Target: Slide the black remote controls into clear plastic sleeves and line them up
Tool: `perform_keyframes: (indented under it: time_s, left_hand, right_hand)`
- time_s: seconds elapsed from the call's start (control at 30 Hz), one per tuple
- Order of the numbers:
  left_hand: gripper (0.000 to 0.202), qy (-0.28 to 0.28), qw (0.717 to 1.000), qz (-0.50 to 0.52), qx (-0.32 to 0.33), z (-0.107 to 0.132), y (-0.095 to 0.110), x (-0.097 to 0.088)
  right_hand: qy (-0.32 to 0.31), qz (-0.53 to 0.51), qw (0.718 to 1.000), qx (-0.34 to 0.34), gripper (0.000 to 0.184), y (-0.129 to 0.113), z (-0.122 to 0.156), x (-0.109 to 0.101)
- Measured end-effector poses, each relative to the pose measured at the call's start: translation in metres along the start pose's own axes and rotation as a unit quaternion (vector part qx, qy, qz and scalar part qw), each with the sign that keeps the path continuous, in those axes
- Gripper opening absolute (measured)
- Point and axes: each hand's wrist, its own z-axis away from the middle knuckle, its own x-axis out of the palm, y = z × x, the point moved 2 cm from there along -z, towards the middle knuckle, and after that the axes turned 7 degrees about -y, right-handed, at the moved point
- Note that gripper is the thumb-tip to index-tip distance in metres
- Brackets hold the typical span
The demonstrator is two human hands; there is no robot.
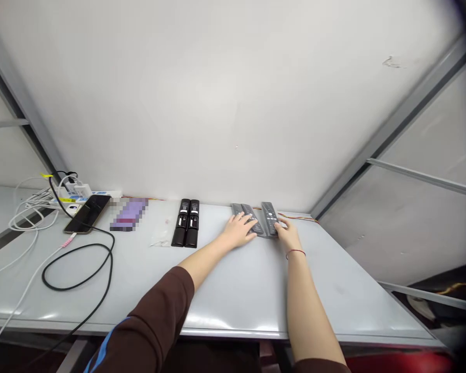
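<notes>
My left hand [238, 231] lay wide over 2 long, gray remotes [249, 209] — my right hand [288, 234] touched another remote [270, 215], grip unclear.

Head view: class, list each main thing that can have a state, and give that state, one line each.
Left hand: fingers spread
Two grey remotes: flat, partly covered
Right hand: bent, grip unclear
Third grey remote: flat, buttons up
Two black remotes: side by side, apparently backs up
Phone: flat, screen dark
Black cable: loosely looped
</notes>
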Motion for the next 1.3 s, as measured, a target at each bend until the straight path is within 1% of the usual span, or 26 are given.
perform_keyframes:
  time_s: [0.1,0.2,0.33,0.5,0.63,0.7,0.73,0.8,0.83,0.87,0.9,0.93,0.97,1.0,1.03,1.07,1.1,1.13,1.17,1.23,1.27,1.3]
  left_hand:
    - [0.046,-0.020,0.999,-0.036,0.002,-0.008,0.001,0.015]
    - [0.042,-0.014,0.997,-0.072,-0.004,-0.009,0.002,0.022]
    - [0.040,0.002,0.996,-0.089,-0.013,-0.009,0.003,0.024]
    - [0.040,0.001,0.996,-0.089,-0.021,-0.009,0.004,0.025]
    - [0.042,-0.001,0.997,-0.073,-0.019,-0.009,0.005,0.023]
    - [0.044,0.000,0.998,-0.069,-0.009,-0.008,0.004,0.014]
    - [0.045,0.005,0.998,-0.069,-0.003,-0.006,0.002,0.006]
    - [0.046,0.018,0.997,-0.070,0.003,0.000,-0.006,-0.015]
    - [0.045,0.031,0.997,-0.073,0.003,0.005,-0.011,-0.028]
    - [0.042,0.034,0.996,-0.078,-0.002,0.012,-0.019,-0.042]
    - [0.040,0.035,0.995,-0.087,-0.023,0.019,-0.028,-0.056]
    - [0.040,0.032,0.993,-0.102,-0.051,0.027,-0.039,-0.070]
    - [0.041,0.034,0.991,-0.110,-0.069,0.036,-0.050,-0.082]
    - [0.044,0.037,0.989,-0.116,-0.086,0.044,-0.061,-0.093]
    - [0.044,0.034,0.985,-0.125,-0.113,0.052,-0.072,-0.102]
    - [0.043,0.019,0.978,-0.140,-0.152,0.060,-0.083,-0.109]
    - [0.041,0.005,0.972,-0.152,-0.181,0.067,-0.092,-0.114]
    - [0.039,-0.007,0.965,-0.162,-0.205,0.073,-0.099,-0.117]
    - [0.038,-0.016,0.960,-0.170,-0.222,0.077,-0.104,-0.118]
    - [0.036,-0.023,0.954,-0.177,-0.240,0.084,-0.110,-0.117]
    - [0.036,-0.022,0.952,-0.180,-0.247,0.085,-0.111,-0.116]
    - [0.036,-0.022,0.949,-0.184,-0.255,0.086,-0.111,-0.115]
  right_hand:
    - [-0.024,0.028,0.999,0.027,0.047,-0.001,-0.001,0.005]
    - [-0.042,0.064,0.996,0.042,0.046,-0.006,-0.002,0.009]
    - [-0.045,0.130,0.989,0.051,0.043,-0.013,0.000,0.014]
    - [-0.032,0.214,0.975,0.045,0.040,-0.025,0.006,0.024]
    - [-0.033,0.264,0.962,0.057,0.039,-0.029,0.011,0.029]
    - [-0.031,0.280,0.957,0.072,0.039,-0.030,0.014,0.027]
    - [-0.028,0.284,0.955,0.082,0.040,-0.031,0.016,0.025]
    - [-0.009,0.292,0.951,0.100,0.045,-0.036,0.020,0.021]
    - [0.011,0.298,0.949,0.104,0.048,-0.041,0.022,0.020]
    - [0.034,0.303,0.947,0.099,0.050,-0.047,0.026,0.019]
    - [0.057,0.309,0.946,0.085,0.050,-0.055,0.031,0.021]
    - [0.071,0.311,0.946,0.059,0.048,-0.065,0.037,0.024]
    - [0.066,0.309,0.948,0.021,0.045,-0.076,0.044,0.031]
    - [0.043,0.301,0.952,-0.024,0.041,-0.088,0.054,0.041]
    - [-0.012,0.290,0.954,-0.078,0.037,-0.100,0.064,0.055]
    - [-0.086,0.276,0.946,-0.144,0.033,-0.111,0.077,0.070]
    - [-0.170,0.257,0.927,-0.212,0.031,-0.121,0.091,0.086]
    - [-0.242,0.237,0.904,-0.263,0.032,-0.130,0.105,0.102]
    - [-0.298,0.225,0.878,-0.299,0.037,-0.136,0.118,0.116]
    - [-0.356,0.246,0.840,-0.327,0.054,-0.143,0.136,0.138]
    - [-0.362,0.269,0.829,-0.332,0.064,-0.144,0.140,0.145]
    - [-0.359,0.293,0.821,-0.333,0.068,-0.144,0.142,0.151]
